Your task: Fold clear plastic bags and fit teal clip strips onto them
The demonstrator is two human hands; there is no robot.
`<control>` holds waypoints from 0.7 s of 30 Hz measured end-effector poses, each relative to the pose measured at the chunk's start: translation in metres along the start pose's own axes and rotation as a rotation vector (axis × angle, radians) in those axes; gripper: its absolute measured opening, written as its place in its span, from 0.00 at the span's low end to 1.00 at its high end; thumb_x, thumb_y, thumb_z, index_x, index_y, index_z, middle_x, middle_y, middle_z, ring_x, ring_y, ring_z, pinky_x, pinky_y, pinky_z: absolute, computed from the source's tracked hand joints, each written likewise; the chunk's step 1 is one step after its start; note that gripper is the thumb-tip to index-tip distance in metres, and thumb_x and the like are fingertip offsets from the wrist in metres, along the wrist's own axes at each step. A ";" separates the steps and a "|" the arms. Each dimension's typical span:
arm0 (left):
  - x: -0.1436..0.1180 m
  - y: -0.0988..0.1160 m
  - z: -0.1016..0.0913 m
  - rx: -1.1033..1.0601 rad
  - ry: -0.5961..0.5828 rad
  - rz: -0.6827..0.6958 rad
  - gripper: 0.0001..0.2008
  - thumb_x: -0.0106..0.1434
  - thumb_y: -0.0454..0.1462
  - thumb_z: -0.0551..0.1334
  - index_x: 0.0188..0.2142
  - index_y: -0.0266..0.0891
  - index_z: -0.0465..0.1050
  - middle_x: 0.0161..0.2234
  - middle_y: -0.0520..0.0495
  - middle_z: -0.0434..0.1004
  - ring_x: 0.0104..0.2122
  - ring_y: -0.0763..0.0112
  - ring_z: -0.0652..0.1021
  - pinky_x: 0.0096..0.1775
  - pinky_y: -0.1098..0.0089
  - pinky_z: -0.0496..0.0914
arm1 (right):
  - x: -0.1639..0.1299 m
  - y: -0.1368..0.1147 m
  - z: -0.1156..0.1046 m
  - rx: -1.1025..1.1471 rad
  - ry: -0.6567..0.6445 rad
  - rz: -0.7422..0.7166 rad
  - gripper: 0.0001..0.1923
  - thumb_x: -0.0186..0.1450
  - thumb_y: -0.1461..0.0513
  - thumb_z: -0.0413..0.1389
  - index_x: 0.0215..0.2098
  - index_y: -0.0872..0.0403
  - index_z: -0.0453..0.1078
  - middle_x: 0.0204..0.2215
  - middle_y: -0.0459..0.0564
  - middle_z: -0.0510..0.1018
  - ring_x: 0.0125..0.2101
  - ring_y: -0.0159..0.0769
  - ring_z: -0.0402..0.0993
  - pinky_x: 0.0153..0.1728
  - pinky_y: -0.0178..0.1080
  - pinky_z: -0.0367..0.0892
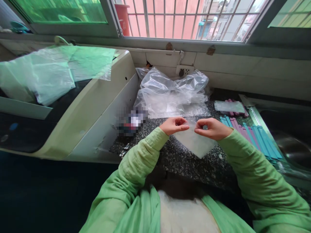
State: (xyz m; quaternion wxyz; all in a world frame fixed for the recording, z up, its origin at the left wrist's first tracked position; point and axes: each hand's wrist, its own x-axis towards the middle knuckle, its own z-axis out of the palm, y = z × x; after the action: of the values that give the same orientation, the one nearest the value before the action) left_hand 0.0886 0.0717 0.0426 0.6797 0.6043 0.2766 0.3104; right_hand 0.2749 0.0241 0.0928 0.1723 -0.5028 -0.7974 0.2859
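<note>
while small translucent bag is just lower right of frame centre, left hand and right hand pinch its upper edge with fingers; uneven tug could tear thin film, slack pinch could drop it onto desk.

Daylight enters through the barred window, paler towards its right side, and glints off the crumpled plastic bags; the lower left corner sinks into near-black shadow, wide-angle stretch bends the edges, and a pixelated patch hides detail
</note>
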 end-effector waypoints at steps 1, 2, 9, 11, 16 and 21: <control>0.000 0.000 0.001 -0.002 0.003 0.004 0.20 0.38 0.44 0.70 0.27 0.32 0.73 0.23 0.51 0.71 0.23 0.79 0.68 0.29 0.74 0.61 | 0.001 0.000 0.002 -0.009 -0.008 0.002 0.12 0.53 0.55 0.51 0.18 0.54 0.62 0.16 0.44 0.65 0.21 0.27 0.59 0.24 0.34 0.58; 0.000 0.000 0.002 -0.011 0.010 0.010 0.20 0.38 0.45 0.70 0.26 0.32 0.73 0.22 0.51 0.71 0.23 0.79 0.68 0.28 0.74 0.61 | 0.001 0.000 0.004 -0.015 -0.015 0.003 0.12 0.53 0.55 0.51 0.18 0.54 0.62 0.16 0.44 0.64 0.20 0.27 0.59 0.24 0.34 0.58; -0.001 0.003 0.006 -0.056 0.095 0.058 0.18 0.37 0.45 0.70 0.18 0.32 0.71 0.16 0.53 0.67 0.20 0.81 0.65 0.23 0.75 0.58 | 0.003 0.002 0.009 -0.004 -0.016 -0.011 0.11 0.54 0.56 0.51 0.19 0.55 0.64 0.16 0.43 0.65 0.20 0.26 0.59 0.24 0.33 0.57; -0.002 0.004 0.007 -0.058 0.107 0.058 0.18 0.37 0.45 0.70 0.18 0.32 0.70 0.16 0.53 0.66 0.19 0.82 0.64 0.23 0.76 0.57 | 0.003 0.003 0.010 0.006 -0.004 -0.009 0.11 0.54 0.56 0.51 0.19 0.55 0.64 0.16 0.43 0.65 0.20 0.26 0.59 0.24 0.33 0.58; -0.001 0.003 0.008 -0.066 0.125 0.056 0.18 0.36 0.46 0.70 0.18 0.32 0.70 0.15 0.54 0.65 0.18 0.83 0.63 0.22 0.76 0.56 | 0.004 0.004 0.012 0.032 0.028 -0.003 0.11 0.53 0.57 0.51 0.18 0.55 0.63 0.16 0.43 0.65 0.20 0.26 0.59 0.23 0.33 0.58; -0.001 0.002 0.007 -0.047 0.145 0.072 0.18 0.37 0.45 0.70 0.19 0.32 0.71 0.15 0.54 0.65 0.18 0.83 0.62 0.22 0.76 0.56 | 0.005 0.004 0.012 0.065 0.037 -0.006 0.12 0.54 0.55 0.51 0.19 0.55 0.64 0.17 0.44 0.67 0.20 0.27 0.60 0.24 0.33 0.59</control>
State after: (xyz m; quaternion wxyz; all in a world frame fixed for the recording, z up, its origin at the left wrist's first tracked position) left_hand 0.0930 0.0666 0.0450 0.6602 0.5738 0.2958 0.3841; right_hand 0.2683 0.0264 0.0810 0.2041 -0.4999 -0.7857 0.3018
